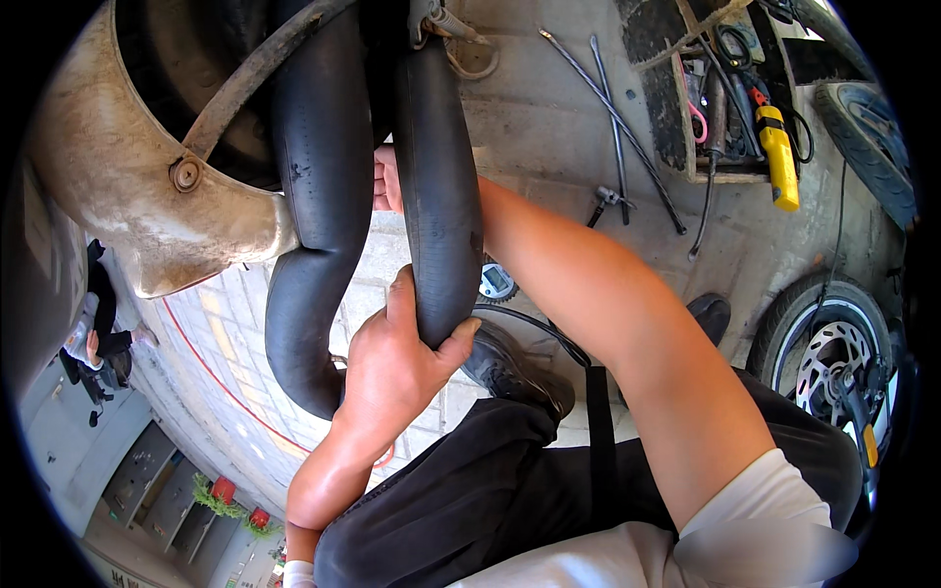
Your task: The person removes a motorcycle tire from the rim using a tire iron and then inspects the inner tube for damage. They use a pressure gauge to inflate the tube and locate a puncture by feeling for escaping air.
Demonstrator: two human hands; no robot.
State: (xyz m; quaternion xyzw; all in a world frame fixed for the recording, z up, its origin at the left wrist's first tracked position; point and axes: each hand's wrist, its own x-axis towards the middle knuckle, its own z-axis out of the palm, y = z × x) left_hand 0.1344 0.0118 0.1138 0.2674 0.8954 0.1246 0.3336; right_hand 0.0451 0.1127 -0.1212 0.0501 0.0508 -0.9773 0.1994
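A black inflated inner tube point(438, 196) hangs in front of me, one stretch on the right and another, with a sharp kink, on the left. My left hand point(397, 348) grips the lower end of the right stretch, thumb and fingers spread around its sides. Behind that same stretch passes my right hand point(387, 179), higher up; only its curled fingers show past the tube's left side, and the palm is hidden. Close by on the left, a dirty beige mudguard point(196, 216) carries a rusty curved metal strut point(245, 83).
Long metal bars point(613, 127) and a small air fitting point(610, 199) lie on the paving. An open toolbox point(691, 118) holds a yellow-handled tool point(777, 157). At right rests a wheel with a brake disc point(831, 365). A round gauge point(497, 281) sits near my shoe point(515, 367).
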